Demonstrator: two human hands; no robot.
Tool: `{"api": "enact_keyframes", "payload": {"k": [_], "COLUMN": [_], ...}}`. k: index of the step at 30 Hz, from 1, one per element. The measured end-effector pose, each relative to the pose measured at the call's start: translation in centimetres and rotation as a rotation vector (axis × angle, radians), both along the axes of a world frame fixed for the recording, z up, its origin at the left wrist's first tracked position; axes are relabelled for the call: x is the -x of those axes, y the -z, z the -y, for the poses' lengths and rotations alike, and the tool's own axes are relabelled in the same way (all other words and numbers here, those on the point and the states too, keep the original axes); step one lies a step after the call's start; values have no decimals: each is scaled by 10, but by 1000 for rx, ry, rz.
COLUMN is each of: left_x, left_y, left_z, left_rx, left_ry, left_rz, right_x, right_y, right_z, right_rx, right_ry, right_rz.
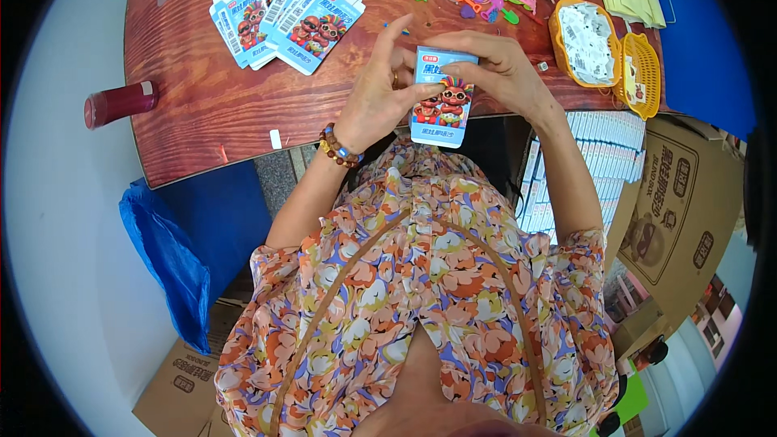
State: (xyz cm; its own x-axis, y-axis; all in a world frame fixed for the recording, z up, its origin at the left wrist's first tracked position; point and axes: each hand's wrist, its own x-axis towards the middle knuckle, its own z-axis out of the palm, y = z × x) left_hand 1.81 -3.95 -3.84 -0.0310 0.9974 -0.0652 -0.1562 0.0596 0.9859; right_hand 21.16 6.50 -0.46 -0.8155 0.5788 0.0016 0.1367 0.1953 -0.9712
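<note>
Table [218, 117] cropped; fingers [477, 42] partly hide box [441, 113].

Bright, even light washes the red-brown tabletop [186, 105], its source impossible to tell, while shadow darkens the space beneath the near edge. The blue box [441, 105] over that edge appears fairly sharp; toward the black-cornered rim, detail softens and fisheye distortion skews the cardboard carton [680, 210] below the right corner.

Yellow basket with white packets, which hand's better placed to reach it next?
Probably the right hand: it's nearer the yellow basket than the left hand, though both are on the blue box.
</note>
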Motion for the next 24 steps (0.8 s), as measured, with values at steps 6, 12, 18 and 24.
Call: {"api": "enact_keyframes", "payload": {"k": [6, 12, 18, 24], "left_x": [2, 5, 6, 9], "left_y": [-6, -4, -9, 3], "left_z": [-1, -1, -6, -9], "left_rx": [-13, 12, 72, 27], "left_ry": [48, 97, 140, 158], "left_rz": [18, 46, 62, 69], "right_x": [-13, -16, -14, -12], "right_y": [9, 14, 1, 14], "right_z": [11, 11, 14, 13], "right_rx": [47, 2, 263, 155], "right_ry": [189, 161, 222, 228], "right_rz": [-9, -30, -76, 27]}}
